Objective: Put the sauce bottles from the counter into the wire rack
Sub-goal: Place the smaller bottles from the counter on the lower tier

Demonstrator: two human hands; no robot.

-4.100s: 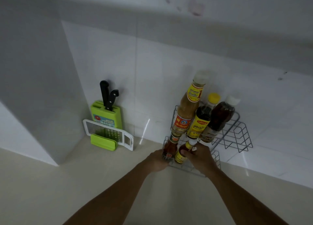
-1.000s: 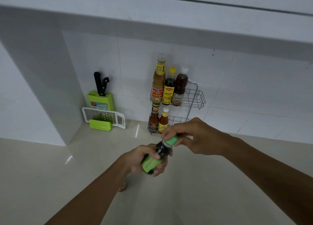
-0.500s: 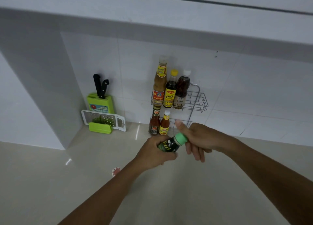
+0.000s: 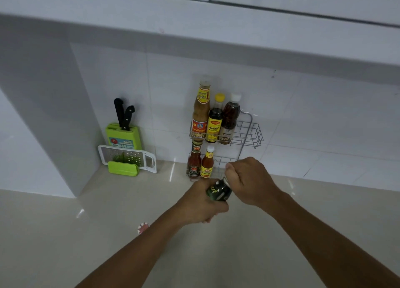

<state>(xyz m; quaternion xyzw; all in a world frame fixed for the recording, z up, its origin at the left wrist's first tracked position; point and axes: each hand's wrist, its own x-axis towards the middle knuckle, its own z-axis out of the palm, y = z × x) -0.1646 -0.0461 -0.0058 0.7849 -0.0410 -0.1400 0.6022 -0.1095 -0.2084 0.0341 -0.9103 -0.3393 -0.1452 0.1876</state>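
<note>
A two-tier wire rack point(image 4: 252, 134) stands against the tiled wall. Its upper tier holds three tall bottles: a tan sauce point(image 4: 201, 112), a dark yellow-capped one point(image 4: 214, 121) and a brown white-capped one point(image 4: 229, 118). Two small red sauce bottles point(image 4: 200, 163) stand in the lower tier. Just in front of the lower tier I hold a dark green-labelled bottle point(image 4: 218, 191), tilted toward the rack. My left hand point(image 4: 200, 203) grips its body from below. My right hand point(image 4: 249, 180) is closed over its cap, hiding it.
A green knife block point(image 4: 123, 134) with two black-handled knives stands left of the rack, a white and green grater point(image 4: 127, 158) leaning before it. A small red-and-white round thing point(image 4: 142, 227) lies on the beige counter point(image 4: 65, 233). A shelf overhangs above.
Both hands have carried the green-labelled bottle up and forward to the rack's lower tier. My right hand has closed over the green cap, which showed half a second ago.
</note>
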